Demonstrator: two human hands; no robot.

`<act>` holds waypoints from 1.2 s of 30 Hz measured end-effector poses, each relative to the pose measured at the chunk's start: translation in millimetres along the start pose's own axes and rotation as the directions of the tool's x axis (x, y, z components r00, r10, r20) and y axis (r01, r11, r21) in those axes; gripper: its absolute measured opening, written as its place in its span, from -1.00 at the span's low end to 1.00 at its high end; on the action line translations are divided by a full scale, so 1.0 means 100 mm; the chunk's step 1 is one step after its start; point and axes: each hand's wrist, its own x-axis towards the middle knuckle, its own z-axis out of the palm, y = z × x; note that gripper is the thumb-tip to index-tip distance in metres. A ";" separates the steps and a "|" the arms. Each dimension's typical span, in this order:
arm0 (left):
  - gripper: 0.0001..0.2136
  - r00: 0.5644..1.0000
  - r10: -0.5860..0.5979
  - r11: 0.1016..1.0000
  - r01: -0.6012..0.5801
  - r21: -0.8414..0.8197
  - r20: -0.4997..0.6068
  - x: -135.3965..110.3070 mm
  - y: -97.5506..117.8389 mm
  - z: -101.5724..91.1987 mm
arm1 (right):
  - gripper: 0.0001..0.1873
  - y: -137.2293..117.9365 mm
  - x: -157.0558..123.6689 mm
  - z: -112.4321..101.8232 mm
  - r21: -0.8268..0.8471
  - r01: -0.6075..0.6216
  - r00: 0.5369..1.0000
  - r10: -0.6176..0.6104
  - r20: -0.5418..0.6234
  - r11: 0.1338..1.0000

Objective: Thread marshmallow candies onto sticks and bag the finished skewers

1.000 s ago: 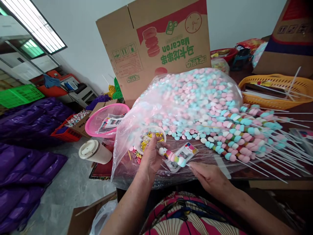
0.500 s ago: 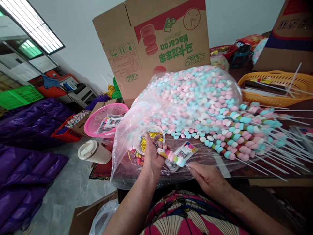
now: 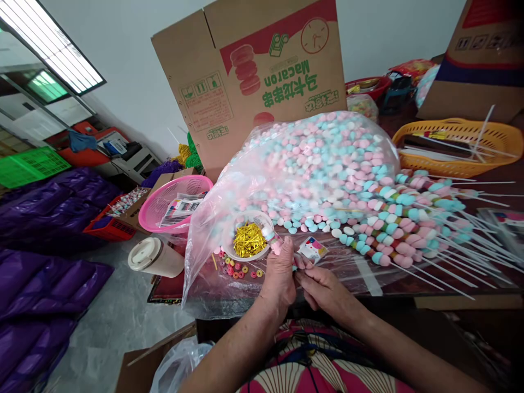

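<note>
My left hand (image 3: 282, 270) is closed round a marshmallow skewer (image 3: 276, 244), whose pink and white upper end pokes out above the thumb. Clear film seems to lie around that end. My right hand (image 3: 323, 289) pinches at the skewer's lower end, fingertips against those of the left; the stick itself is mostly hidden. Just beyond the hands lies a clear packet with a colourful label (image 3: 313, 249). A white bowl of gold twist ties (image 3: 249, 240) stands to the left, with several small coloured rings (image 3: 237, 269) in front of it.
A big clear bag of pink, blue and white marshmallows (image 3: 311, 158) fills the table's middle. Finished skewers (image 3: 405, 224) are piled on the right, near an orange basket (image 3: 458, 161). A pink basket (image 3: 176, 204) and a lidded cup (image 3: 158, 256) stand left. Behind rises a cardboard box (image 3: 266, 71).
My left hand has moved right and turned over, its fingers now wrapped round the skewer. My right hand has shifted slightly left to meet it. The bowl of ties is uncovered.
</note>
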 end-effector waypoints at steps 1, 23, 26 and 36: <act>-0.60 1.000 0.009 1.000 -0.009 0.003 -0.024 0.02 0.02 -0.01 | -0.57 0.01 0.00 -0.01 -0.055 0.038 0.999 -0.040 -0.023 0.998; -0.38 0.967 -0.105 0.986 0.070 0.153 0.234 0.07 0.35 -0.33 | -0.73 0.16 -0.15 0.00 -0.492 0.233 0.917 -0.358 -0.177 0.839; -0.56 0.979 -0.075 0.984 0.042 0.172 0.191 0.04 0.26 -0.18 | -0.74 0.09 -0.16 0.02 -0.493 0.241 0.917 -0.363 -0.166 0.836; -0.53 0.976 -0.099 0.629 -0.091 0.772 0.195 -0.22 -0.15 -0.23 | -0.74 0.20 0.00 0.07 -0.365 0.207 0.919 -0.308 -0.245 0.908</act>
